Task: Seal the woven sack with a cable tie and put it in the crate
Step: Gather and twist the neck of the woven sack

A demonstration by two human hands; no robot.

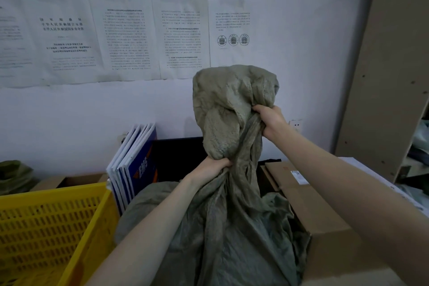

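A grey-green woven sack [232, 227] stands in front of me, its body bulging low in the view. Its loose top is gathered and twisted into a neck that rises up, with the free end flopping over above. My left hand [210, 169] is closed around the lower part of the neck. My right hand [269, 121] grips the twisted fabric higher up, under the floppy end. A yellow slotted plastic crate [53, 223] sits at the lower left, beside the sack. No cable tie is visible.
A cardboard box [318, 216] lies to the right of the sack. Blue and white booklets [132, 165] lean upright behind the crate. Printed sheets [125, 37] hang on the wall. A wooden shelf unit [390, 72] stands at the right.
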